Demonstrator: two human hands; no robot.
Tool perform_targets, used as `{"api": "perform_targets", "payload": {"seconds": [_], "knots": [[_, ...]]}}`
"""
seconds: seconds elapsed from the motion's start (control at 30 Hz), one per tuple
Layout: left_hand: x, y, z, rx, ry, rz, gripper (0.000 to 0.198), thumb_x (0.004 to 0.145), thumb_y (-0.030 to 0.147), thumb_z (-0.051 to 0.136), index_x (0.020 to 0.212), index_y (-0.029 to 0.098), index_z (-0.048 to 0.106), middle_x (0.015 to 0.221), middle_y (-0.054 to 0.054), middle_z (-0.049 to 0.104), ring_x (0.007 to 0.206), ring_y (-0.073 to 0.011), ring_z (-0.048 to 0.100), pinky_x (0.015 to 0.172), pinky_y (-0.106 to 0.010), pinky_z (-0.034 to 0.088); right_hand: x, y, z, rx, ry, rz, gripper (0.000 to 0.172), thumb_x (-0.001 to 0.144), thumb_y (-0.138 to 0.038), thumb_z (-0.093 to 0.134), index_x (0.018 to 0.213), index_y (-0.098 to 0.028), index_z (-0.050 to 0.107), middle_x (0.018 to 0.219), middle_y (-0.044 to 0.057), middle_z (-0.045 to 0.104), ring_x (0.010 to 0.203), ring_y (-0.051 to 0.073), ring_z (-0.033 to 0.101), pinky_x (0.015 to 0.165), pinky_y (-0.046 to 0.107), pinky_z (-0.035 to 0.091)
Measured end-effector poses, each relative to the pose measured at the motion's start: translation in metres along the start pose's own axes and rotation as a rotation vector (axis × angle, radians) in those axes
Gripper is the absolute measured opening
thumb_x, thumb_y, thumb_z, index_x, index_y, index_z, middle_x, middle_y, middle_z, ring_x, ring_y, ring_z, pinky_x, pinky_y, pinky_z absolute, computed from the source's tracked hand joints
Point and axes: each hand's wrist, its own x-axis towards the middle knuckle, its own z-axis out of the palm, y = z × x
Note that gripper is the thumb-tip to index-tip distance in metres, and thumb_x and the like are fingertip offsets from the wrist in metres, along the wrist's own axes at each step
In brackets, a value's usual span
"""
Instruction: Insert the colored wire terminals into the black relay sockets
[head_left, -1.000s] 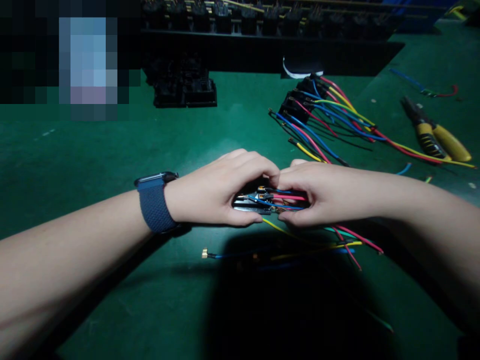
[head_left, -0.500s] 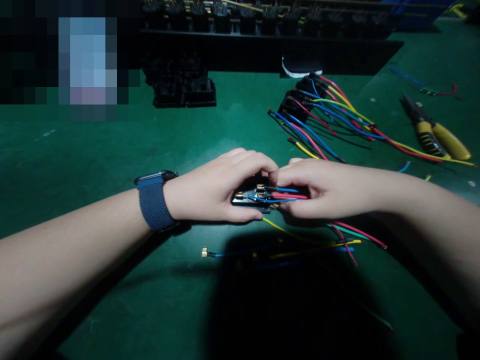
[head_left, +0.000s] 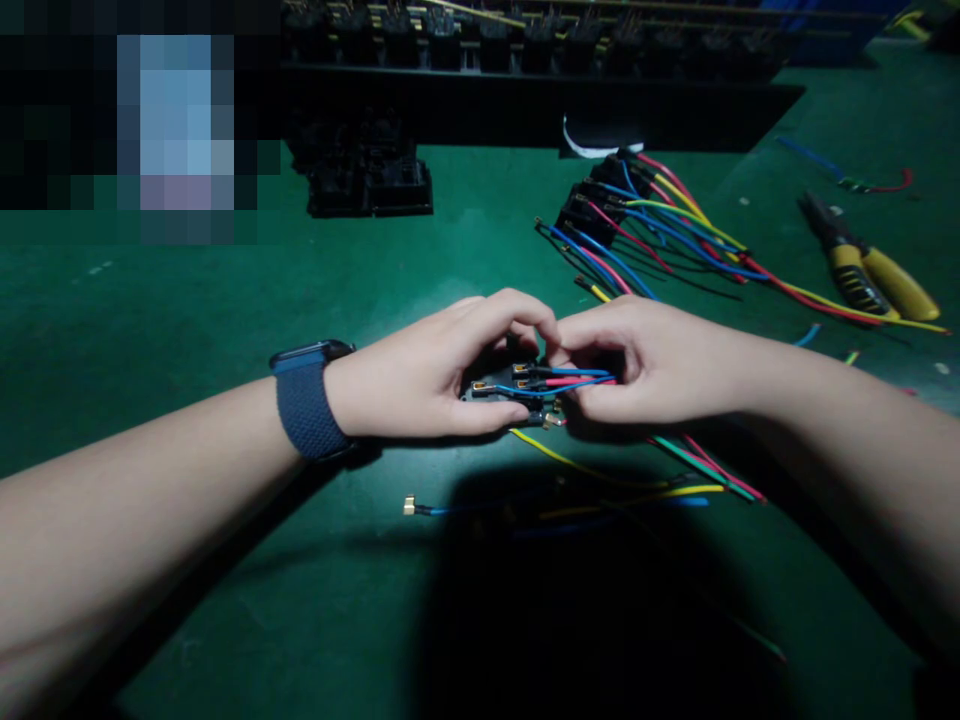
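My left hand [head_left: 457,370] wears a blue-banded watch on its wrist and grips a small black housing [head_left: 495,388] between thumb and fingers. Brass terminals on blue and red wires [head_left: 574,378] sit in the housing's top. My right hand [head_left: 637,360] is closed around these wires at the housing's right side, its fingertips touching the left fingers. A brass terminal [head_left: 552,420] shows at the housing's lower right, just below my right fingertips. Part of the housing is hidden by both hands.
Loose wires [head_left: 637,490] lie below the hands, one with a brass terminal [head_left: 409,505]. A wired black block [head_left: 589,212] is beyond my right hand. Yellow-handled pliers [head_left: 862,270] lie at the right. Black housings [head_left: 371,185] and a long black rack [head_left: 487,105] stand behind.
My right hand has shifted slightly up, and the left fingers have lifted a little. The left thumb now lies across the housing's front edge. A brass terminal shows more clearly under my right fingertips.
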Motion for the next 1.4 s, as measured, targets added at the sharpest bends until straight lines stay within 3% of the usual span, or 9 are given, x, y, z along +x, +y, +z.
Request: {"api": "perform_targets", "payload": {"seconds": [0.23, 0.47, 0.8, 1.07, 1.4], "knots": [[-0.002, -0.002, 0.0, -0.109, 0.044, -0.065, 0.048, 0.075, 0.026, 0.067, 0.115, 0.016, 0.043, 0.108, -0.009, 0.059, 0.095, -0.0175, 0.06, 0.08, -0.029, 0.051, 0.003, 0.006, -0.001, 0.201, 0.0, 0.053, 0.01, 0.067, -0.012, 0.053, 0.068, -0.019, 0.045, 0.061, -0.007, 0.043, 0.057, 0.007, 0.042, 0.052, 0.02, 0.033], [-0.002, -0.003, -0.005, -0.105, 0.088, -0.075, 0.045, 0.072, 0.027, 0.067, 0.111, 0.019, 0.046, 0.105, -0.006, 0.056, 0.089, -0.0166, 0.059, 0.075, -0.028, 0.053, 0.002, 0.011, -0.003, 0.366, -0.041, 0.066, 0.02, 0.071, -0.022, 0.063, 0.081, -0.02, 0.046, 0.071, -0.007, 0.05, 0.061, 0.008, 0.049, 0.056, 0.021, 0.04], [-0.002, 0.002, -0.005, -0.068, 0.062, -0.134, 0.038, 0.073, 0.024, 0.066, 0.106, 0.017, 0.05, 0.101, -0.005, 0.06, 0.083, -0.0148, 0.06, 0.072, -0.027, 0.052, -0.001, 0.008, -0.01, 0.278, -0.173, 0.06, 0.024, 0.074, -0.034, 0.066, 0.092, -0.021, 0.058, 0.087, -0.003, 0.06, 0.08, 0.014, 0.058, 0.069, 0.026, 0.046], [0.0, 0.002, -0.005, -0.028, 0.02, -0.153, 0.035, 0.073, 0.028, 0.066, 0.105, 0.016, 0.055, 0.102, -0.006, 0.063, 0.085, -0.017, 0.061, 0.073, -0.027, 0.05, 0.0, 0.007, -0.01, 0.203, -0.122, 0.064, 0.022, 0.076, -0.034, 0.063, 0.093, -0.021, 0.06, 0.086, -0.002, 0.061, 0.078, 0.014, 0.058, 0.067, 0.026, 0.046], [0.001, 0.002, -0.007, 0.068, 0.016, -0.075, 0.033, 0.076, 0.029, 0.065, 0.104, 0.014, 0.055, 0.1, -0.006, 0.063, 0.087, -0.0168, 0.06, 0.078, -0.027, 0.047, 0.001, 0.008, -0.008, 0.265, -0.12, 0.06, 0.019, 0.076, -0.034, 0.064, 0.089, -0.022, 0.056, 0.084, -0.004, 0.061, 0.077, 0.012, 0.057, 0.066, 0.024, 0.045]]}}
